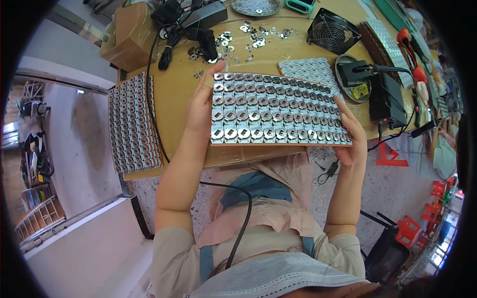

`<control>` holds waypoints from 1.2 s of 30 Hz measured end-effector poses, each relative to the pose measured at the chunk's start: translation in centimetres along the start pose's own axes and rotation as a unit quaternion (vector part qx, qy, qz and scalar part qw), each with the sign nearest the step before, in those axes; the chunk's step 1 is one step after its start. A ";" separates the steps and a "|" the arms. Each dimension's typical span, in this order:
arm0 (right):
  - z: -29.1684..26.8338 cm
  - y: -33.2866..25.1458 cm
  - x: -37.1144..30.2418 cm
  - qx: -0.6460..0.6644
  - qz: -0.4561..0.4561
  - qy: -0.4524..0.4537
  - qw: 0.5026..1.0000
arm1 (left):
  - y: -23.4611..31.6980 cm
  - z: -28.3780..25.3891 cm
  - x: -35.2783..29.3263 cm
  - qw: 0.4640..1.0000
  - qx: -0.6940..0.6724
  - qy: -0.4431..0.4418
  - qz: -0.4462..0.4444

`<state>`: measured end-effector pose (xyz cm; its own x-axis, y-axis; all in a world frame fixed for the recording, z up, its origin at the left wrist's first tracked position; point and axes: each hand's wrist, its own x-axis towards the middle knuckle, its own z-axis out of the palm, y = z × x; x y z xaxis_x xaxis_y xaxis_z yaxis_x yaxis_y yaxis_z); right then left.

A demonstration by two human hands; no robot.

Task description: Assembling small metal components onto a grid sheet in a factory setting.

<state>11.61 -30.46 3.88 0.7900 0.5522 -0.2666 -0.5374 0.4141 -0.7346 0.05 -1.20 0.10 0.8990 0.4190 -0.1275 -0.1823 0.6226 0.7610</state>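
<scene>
Between both hands I hold up a wide circuit board panel, tilted so its face shows, with rows of round metal parts on pale squares. My left hand grips its left edge, thumb side at the upper corner. On the right edge my right hand is closed round the lower corner, fingertips over the front. Behind the panel, another pale panel lies on the table, partly covered. A similar populated panel rests at the table's left edge, beside a black cable.
Loose metal pieces are scattered at the back of the table. A black fan, a round tray and a black power box stand right. A cardboard box is back left. A black cable hangs before me.
</scene>
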 end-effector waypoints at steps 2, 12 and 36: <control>0.1 -0.1 0.0 0.002 0.002 -0.010 1.000 | 0.1 0.1 0.1 1.000 0.014 0.009 -0.001; 0.3 0.1 0.1 0.027 0.003 -0.009 1.000 | -0.1 -0.4 0.2 1.000 -0.001 0.000 -0.002; -0.6 0.5 -0.1 0.117 0.027 -0.016 0.993 | 0.0 0.2 0.2 0.998 -0.058 -0.010 -0.037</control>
<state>11.44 -30.73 3.22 0.7499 0.5996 -0.2794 -0.6360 0.5372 -0.5540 0.29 -1.27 0.21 0.9196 0.3556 -0.1672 -0.1583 0.7246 0.6707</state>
